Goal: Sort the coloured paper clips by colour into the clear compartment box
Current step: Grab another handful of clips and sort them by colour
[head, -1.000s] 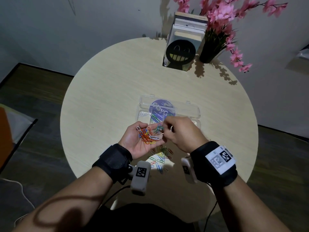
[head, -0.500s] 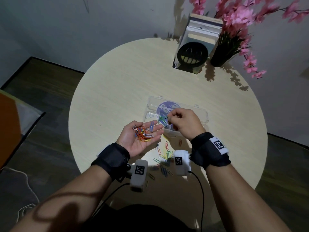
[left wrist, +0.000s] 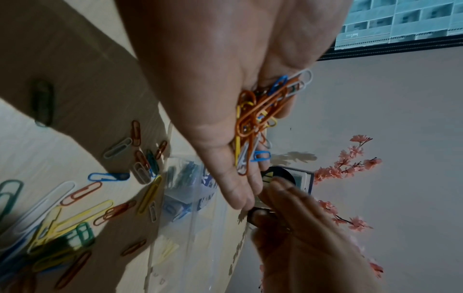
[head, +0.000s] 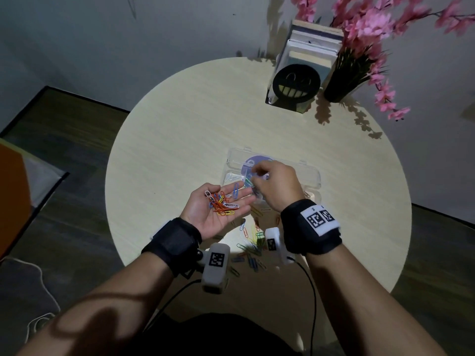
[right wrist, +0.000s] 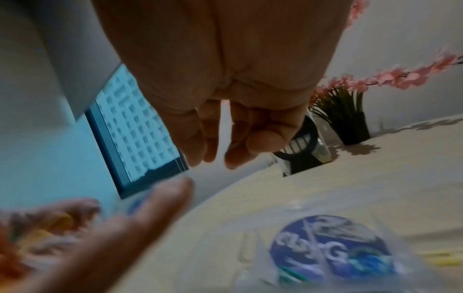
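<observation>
My left hand (head: 235, 199) lies palm up just left of the clear compartment box (head: 312, 179). On it rest several paper clips (head: 222, 204), orange, white, yellow and blue. My right hand (head: 255, 177) hovers over the box's left part, above the green clips (head: 248, 181). In the right wrist view its fingers (right wrist: 198, 138) stand apart from the thumb and I see nothing between them. The left wrist view shows the palm's clips (left wrist: 255, 115) and green clips in a box compartment (left wrist: 185, 172). A white clip (head: 230, 177) lies in the leftmost compartment.
Several loose clips (head: 250, 244) lie on the round table (head: 167, 150) near its front edge, under my wrists. At the back right stand a book holder with a black smiley end (head: 295, 83) and a black vase of pink flowers (head: 339, 83).
My right hand pinched a green clip by the left palm, carried it away over the box, and now its fingers have parted there. The left hand stayed palm up.
</observation>
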{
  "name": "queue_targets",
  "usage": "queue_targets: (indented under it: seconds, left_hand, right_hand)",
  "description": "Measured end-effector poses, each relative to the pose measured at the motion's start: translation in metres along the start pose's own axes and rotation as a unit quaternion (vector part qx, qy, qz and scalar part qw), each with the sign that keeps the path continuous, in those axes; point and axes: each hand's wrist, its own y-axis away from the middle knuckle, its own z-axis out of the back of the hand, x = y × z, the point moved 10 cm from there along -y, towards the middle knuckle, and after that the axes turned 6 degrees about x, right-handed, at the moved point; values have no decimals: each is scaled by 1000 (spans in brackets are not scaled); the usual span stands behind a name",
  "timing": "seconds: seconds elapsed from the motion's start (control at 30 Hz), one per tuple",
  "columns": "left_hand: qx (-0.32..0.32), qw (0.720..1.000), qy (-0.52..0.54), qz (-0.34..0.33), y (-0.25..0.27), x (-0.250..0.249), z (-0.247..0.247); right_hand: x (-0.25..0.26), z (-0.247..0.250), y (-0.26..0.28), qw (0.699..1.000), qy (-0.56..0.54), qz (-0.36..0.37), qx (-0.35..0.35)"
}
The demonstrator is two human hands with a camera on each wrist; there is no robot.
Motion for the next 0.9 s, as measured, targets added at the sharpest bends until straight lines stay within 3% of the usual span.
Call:
queue_targets:
  seconds: [0.1,0.27,0.37,0.53,0.77,0.9]
  left_hand:
    - [11,1000,0,-11,1,1,-9]
    - [40,999,9,-6,0,9,-18]
    - [53,999,10,-1,1,13,-22]
    - [61,998,-4,7,2,14,-25]
    - [79,997,-10,2,3,19,-32]
    - [95,995,-31,6,2,18,-35]
  right_hand:
    - [28,-9,16,997,-3,65,42]
    - [38,-35,32,983,101,94,119]
    - [39,-34,35,984,96,99,113]
    - [22,-9,38,996,10,44,73]
    - [31,-22,44,991,67,84,85]
    - [28,-28,47,989,20,78,120]
